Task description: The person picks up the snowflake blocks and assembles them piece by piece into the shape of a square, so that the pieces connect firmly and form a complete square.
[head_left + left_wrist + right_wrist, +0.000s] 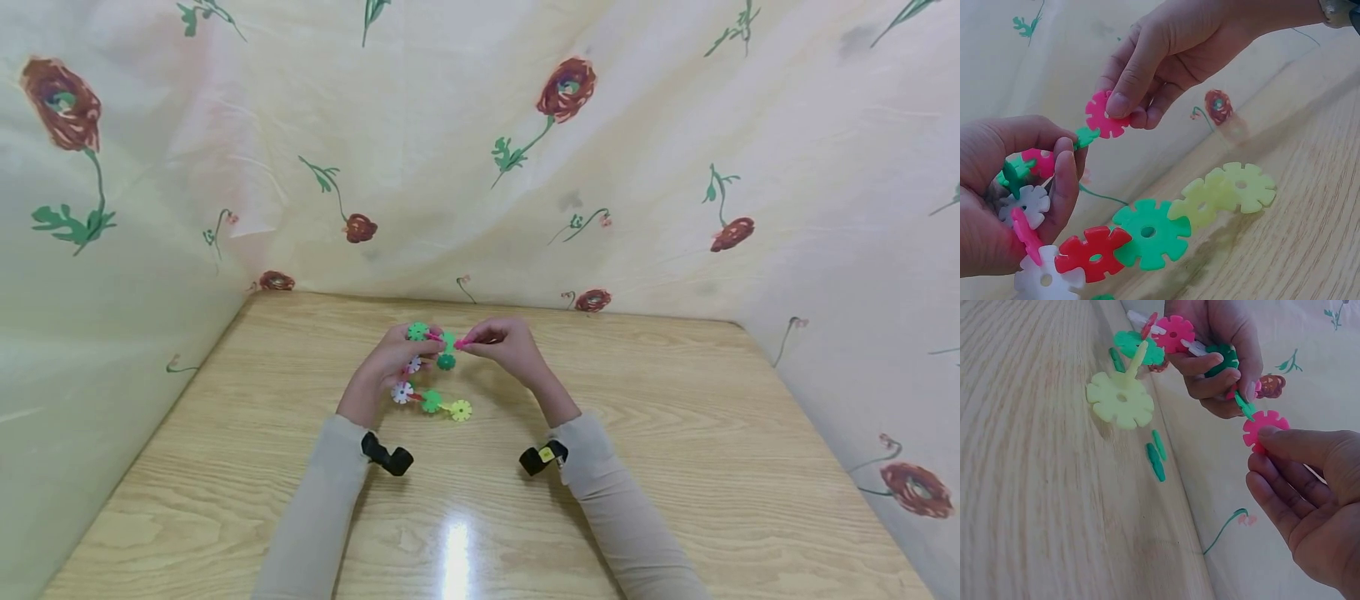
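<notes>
My left hand (384,358) holds a chain of slotted plastic flower discs, its fingers curled round part of it. From that hand hangs a length with a white disc (1047,278), a red disc (1093,255), a green disc (1150,234) and pale yellow discs (1247,187). Between left thumb and finger, a small green disc (1086,137) sticks out edge-on. My right hand (513,350) pinches a pink disc (1264,428) between thumb and fingers. The pink disc meets the green one's edge; whether their slots are joined I cannot tell.
Loose green discs (1155,462) lie on the wooden table (660,467) below the hands, close to its far edge. A flower-patterned cloth (450,150) rises behind the table and along both sides. Glare (456,558) marks the near tabletop.
</notes>
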Available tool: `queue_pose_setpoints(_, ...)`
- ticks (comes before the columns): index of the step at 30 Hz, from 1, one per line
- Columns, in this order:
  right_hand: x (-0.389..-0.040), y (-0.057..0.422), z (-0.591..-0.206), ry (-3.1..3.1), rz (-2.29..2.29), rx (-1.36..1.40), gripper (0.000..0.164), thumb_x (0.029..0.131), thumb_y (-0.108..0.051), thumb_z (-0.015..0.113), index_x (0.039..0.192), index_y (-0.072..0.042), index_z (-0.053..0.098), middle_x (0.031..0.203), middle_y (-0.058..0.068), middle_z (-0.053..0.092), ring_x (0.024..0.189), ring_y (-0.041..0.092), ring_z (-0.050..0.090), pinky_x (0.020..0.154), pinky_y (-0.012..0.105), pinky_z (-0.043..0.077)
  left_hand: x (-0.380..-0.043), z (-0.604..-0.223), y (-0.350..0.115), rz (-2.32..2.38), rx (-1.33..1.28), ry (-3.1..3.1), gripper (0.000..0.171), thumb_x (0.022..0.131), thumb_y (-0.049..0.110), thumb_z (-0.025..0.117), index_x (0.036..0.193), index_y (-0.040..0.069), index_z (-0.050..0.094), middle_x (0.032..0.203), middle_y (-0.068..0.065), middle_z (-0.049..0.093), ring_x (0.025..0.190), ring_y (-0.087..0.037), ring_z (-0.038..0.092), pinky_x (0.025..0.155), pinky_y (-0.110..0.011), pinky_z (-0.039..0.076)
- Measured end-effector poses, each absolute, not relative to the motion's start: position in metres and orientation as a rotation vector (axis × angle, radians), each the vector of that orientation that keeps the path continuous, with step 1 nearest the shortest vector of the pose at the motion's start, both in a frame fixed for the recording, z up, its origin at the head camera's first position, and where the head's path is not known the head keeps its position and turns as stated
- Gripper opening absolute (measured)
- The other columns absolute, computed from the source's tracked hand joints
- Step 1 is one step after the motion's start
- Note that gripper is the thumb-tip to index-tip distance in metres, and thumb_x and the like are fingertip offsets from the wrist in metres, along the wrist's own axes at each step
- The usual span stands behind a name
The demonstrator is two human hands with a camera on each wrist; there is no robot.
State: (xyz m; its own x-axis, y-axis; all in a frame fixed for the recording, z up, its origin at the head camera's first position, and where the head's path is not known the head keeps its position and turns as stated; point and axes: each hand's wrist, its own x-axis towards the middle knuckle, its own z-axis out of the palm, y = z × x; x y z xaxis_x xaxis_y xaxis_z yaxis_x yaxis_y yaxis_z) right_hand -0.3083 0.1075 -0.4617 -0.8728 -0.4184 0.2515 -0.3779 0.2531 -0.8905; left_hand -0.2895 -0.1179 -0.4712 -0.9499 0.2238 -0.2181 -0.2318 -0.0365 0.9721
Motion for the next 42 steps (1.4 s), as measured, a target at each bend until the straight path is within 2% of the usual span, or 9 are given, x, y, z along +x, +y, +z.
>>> queue_pose_setpoints(6,-0.307,0.105,-0.463,2.471,-1.755,-0.765,0.008,0.087,-0.005,0.080,0.093,0.000,0.078,0.094,0.017,0.076,0.078,0.011,0.070,0.073,0.024,0.059,-0.289,-0.470,-0.117,2.081,-0.053,1.922,0.036,0.096,0.010,0.070,0.130,0.002,0.059,0.084,0.002,0.065,0.075,-0.012,0.062,0.069,-0.023,0.057)
queue_pose_setpoints(15,-0.306,0.102,-0.464,2.497,-1.763,-0.753,0.012,0.089,-0.001,0.076,0.098,0.007,0.076,0.101,0.026,0.075,0.086,0.038,0.072,0.070,0.020,0.057,-0.287,-0.468,-0.113,2.125,-0.116,1.903,0.039,0.097,0.009,0.069,0.133,0.001,0.059,0.084,0.001,0.065,0.074,-0.009,0.063,0.071,-0.023,0.058)
queue_pose_setpoints(20,-0.306,0.102,-0.465,2.508,-1.774,-0.760,0.011,0.089,0.001,0.075,0.097,0.009,0.076,0.099,0.027,0.075,0.080,0.024,0.073,0.070,0.026,0.059,-0.288,-0.467,-0.110,2.140,-0.135,1.899,0.038,0.096,0.008,0.069,0.132,-0.001,0.059,0.081,0.002,0.064,0.070,-0.008,0.061,0.068,-0.021,0.056)
queue_pose_setpoints(22,-0.306,0.101,-0.465,2.501,-1.797,-0.756,0.010,0.089,0.000,0.076,0.096,0.007,0.077,0.098,0.025,0.075,0.080,0.023,0.073,0.071,0.027,0.060,-0.288,-0.467,-0.110,2.146,-0.135,1.899,0.039,0.096,0.008,0.069,0.133,-0.001,0.059,0.079,0.002,0.064,0.070,-0.008,0.061,0.066,-0.020,0.055)
queue_pose_setpoints(28,-0.305,0.101,-0.466,2.485,-1.862,-0.771,0.009,0.087,-0.004,0.079,0.093,0.003,0.078,0.094,0.022,0.076,0.085,0.041,0.073,0.068,0.022,0.058,-0.289,-0.468,-0.110,2.167,-0.130,1.895,0.043,0.096,0.008,0.069,0.136,-0.003,0.058,0.077,0.002,0.064,0.069,-0.009,0.062,0.064,-0.019,0.055)
queue_pose_setpoints(32,-0.305,0.101,-0.467,2.491,-1.869,-0.766,0.010,0.087,-0.004,0.080,0.092,0.003,0.078,0.094,0.021,0.077,0.080,0.026,0.074,0.068,0.021,0.058,-0.290,-0.469,-0.109,2.178,-0.139,1.887,0.042,0.096,0.006,0.069,0.135,-0.003,0.057,0.077,0.002,0.064,0.068,-0.008,0.061,0.062,-0.018,0.054)
queue_pose_setpoints(35,-0.305,0.100,-0.467,2.493,-1.867,-0.742,0.010,0.087,-0.004,0.079,0.094,0.004,0.078,0.096,0.022,0.076,0.076,0.010,0.071,0.070,0.023,0.059,-0.290,-0.469,-0.109,2.185,-0.146,1.879,0.042,0.096,0.007,0.069,0.136,-0.003,0.057,0.078,0.002,0.064,0.068,-0.007,0.062,0.063,-0.019,0.055)
queue_pose_setpoints(40,-0.297,0.099,-0.456,2.482,-1.877,-0.737,0.010,0.089,0.003,0.075,0.096,0.010,0.075,0.099,0.029,0.074,0.075,0.002,0.069,0.075,0.036,0.062,-0.291,-0.470,-0.109,2.212,-0.143,1.844,0.042,0.097,0.008,0.068,0.136,-0.004,0.056,0.079,0.002,0.064,0.068,-0.006,0.062,0.068,-0.021,0.056)
queue_pose_setpoints(42,-0.290,0.096,-0.446,2.490,-1.875,-0.750,0.010,0.089,0.004,0.074,0.096,0.012,0.074,0.098,0.030,0.074,0.074,0.001,0.069,0.075,0.034,0.062,-0.291,-0.469,-0.109,2.230,-0.151,1.827,0.040,0.097,0.008,0.069,0.133,-0.004,0.057,0.079,0.002,0.064,0.068,-0.006,0.061,0.067,-0.020,0.056)
